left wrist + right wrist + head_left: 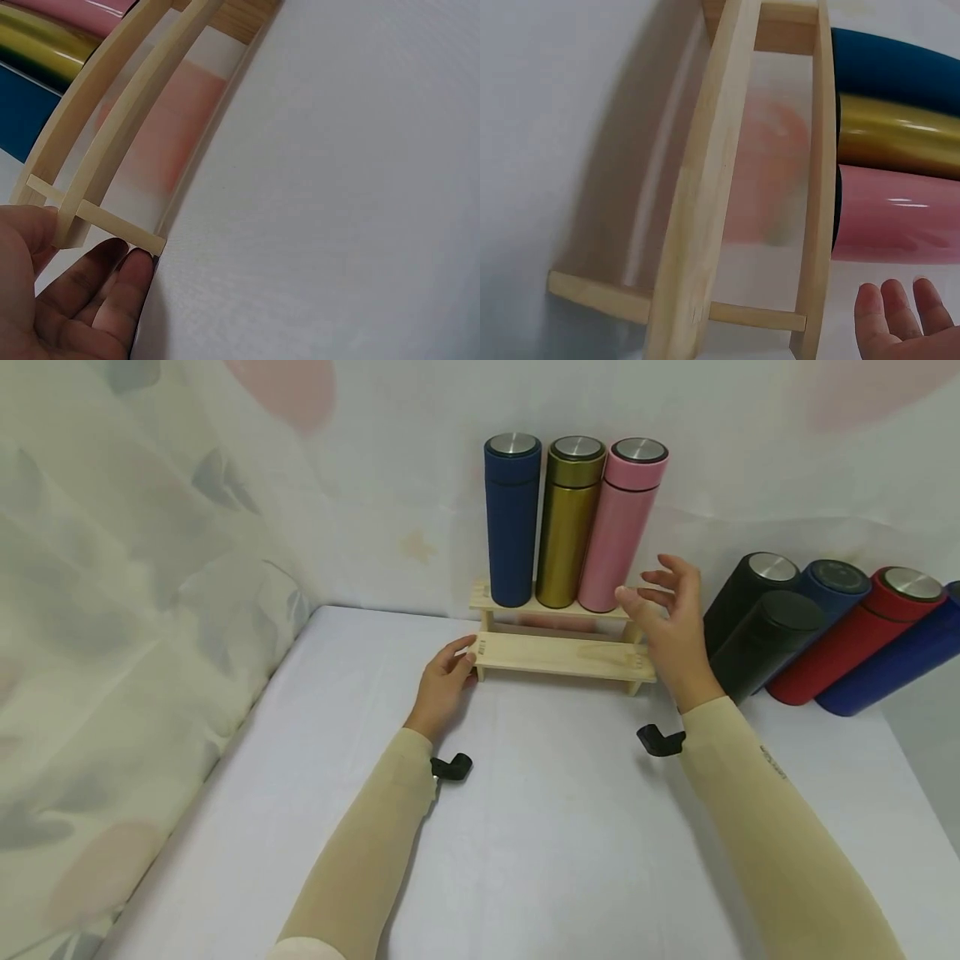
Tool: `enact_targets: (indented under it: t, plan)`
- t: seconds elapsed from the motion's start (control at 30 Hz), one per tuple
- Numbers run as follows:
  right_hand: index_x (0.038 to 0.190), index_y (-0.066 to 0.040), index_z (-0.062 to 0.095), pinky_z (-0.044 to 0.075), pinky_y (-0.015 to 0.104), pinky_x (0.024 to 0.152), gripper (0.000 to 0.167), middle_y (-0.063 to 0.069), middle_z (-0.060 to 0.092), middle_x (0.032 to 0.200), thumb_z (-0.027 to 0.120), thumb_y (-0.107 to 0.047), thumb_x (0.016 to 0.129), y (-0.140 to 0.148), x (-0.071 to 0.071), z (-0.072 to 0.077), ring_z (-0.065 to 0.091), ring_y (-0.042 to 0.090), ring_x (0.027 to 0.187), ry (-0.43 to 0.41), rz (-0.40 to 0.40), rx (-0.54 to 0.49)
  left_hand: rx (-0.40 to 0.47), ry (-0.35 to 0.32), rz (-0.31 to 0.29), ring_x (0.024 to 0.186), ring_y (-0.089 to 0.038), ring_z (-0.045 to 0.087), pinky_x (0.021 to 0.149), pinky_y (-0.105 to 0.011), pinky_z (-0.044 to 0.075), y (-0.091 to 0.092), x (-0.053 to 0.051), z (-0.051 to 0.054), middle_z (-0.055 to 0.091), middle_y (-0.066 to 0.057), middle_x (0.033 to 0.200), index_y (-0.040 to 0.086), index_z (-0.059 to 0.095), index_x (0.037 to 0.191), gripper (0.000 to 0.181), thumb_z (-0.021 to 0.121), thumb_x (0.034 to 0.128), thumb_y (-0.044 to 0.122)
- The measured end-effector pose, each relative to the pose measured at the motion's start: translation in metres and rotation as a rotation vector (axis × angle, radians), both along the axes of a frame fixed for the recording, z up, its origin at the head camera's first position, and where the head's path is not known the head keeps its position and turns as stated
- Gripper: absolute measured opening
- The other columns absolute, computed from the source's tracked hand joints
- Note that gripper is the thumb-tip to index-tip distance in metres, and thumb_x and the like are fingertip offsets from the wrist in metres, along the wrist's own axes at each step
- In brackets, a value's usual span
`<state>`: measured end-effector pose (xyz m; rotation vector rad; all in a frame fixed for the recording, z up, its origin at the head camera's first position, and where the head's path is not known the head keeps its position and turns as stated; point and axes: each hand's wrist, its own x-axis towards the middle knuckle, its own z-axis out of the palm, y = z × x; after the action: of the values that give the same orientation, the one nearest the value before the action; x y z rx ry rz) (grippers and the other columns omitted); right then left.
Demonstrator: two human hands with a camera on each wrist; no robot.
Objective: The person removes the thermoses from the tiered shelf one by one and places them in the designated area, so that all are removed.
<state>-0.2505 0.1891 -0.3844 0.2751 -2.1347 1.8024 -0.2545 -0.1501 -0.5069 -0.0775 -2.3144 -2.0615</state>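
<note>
A two-tier wooden rack (562, 657) stands against the back cloth. My left hand (441, 692) grips the left end of its lower shelf, thumb on the shelf end and fingertips at the leg (124, 226). On the upper shelf stand a blue thermos flask (513, 527), a gold thermos flask (570, 527) and a pink thermos flask (622, 531), side by side. Just right of the pink flask's base, my right hand (675, 627) is raised with its fingers spread and holding nothing. The right wrist view shows those fingers (896, 307) apart from the pink flask (896, 217).
To the right is a group of more flasks: a black flask (738, 589), a shorter dark flask (768, 639), a blue one (832, 593), a red flask (855, 635) and a deep blue flask (892, 660). A white cloth covers the table (540, 827). Patterned cloth (135, 652) hangs at the left.
</note>
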Motion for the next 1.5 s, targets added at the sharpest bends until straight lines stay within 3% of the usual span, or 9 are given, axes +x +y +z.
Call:
enact_targets:
  t: [0.33,0.67,1.1,1.3,1.5]
  plan:
    - [0.166,-0.019,0.03,0.048,0.036,0.11,0.09,0.01,0.043,0.154,0.085,-0.036,0.097,-0.008,-0.031,0.009,0.047,0.027,0.138,-0.064,-0.033,0.032,0.005,0.0,-0.002,0.122,-0.027,0.069,0.101,-0.037,0.06,0.002,0.001,0.003,0.062,-0.016,0.149,0.023,0.062,0.156,0.04,0.059,0.1161,0.023]
    - [0.167,-0.025,0.026,0.049,0.036,0.111,0.092,0.007,0.041,0.158,0.086,-0.034,0.097,-0.015,-0.048,0.017,0.047,0.022,0.139,-0.1,-0.045,0.081,0.006,-0.002,0.007,0.121,-0.026,0.069,0.101,-0.037,0.06,0.001,0.0,0.001,0.063,-0.014,0.147,0.024,0.063,0.154,0.039,0.061,0.1155,0.024]
    - [0.166,-0.027,0.028,0.047,0.036,0.108,0.089,0.005,0.045,0.155,0.086,-0.031,0.098,-0.019,-0.061,0.022,0.048,0.021,0.134,-0.108,-0.073,0.102,0.014,-0.003,0.004,0.123,-0.025,0.068,0.1,-0.037,0.06,0.002,-0.001,0.001,0.062,-0.014,0.148,0.024,0.064,0.154,0.039,0.06,0.1155,0.023]
    - [0.165,-0.028,0.032,0.048,0.035,0.106,0.085,0.005,0.047,0.15,0.086,-0.03,0.098,-0.021,-0.06,0.022,0.05,0.021,0.13,-0.094,-0.095,0.111,0.011,0.002,0.009,0.123,-0.025,0.069,0.1,-0.036,0.061,0.003,-0.001,0.002,0.062,-0.014,0.148,0.022,0.064,0.154,0.039,0.061,0.1153,0.021]
    - [0.165,-0.034,0.032,0.048,0.037,0.109,0.085,0.003,0.046,0.154,0.086,-0.03,0.098,-0.023,-0.055,0.021,0.048,0.021,0.134,-0.137,-0.107,0.088,0.012,-0.005,0.011,0.122,-0.024,0.069,0.1,-0.035,0.061,0.001,-0.002,0.0,0.063,-0.014,0.148,0.023,0.064,0.153,0.038,0.061,0.1152,0.021]
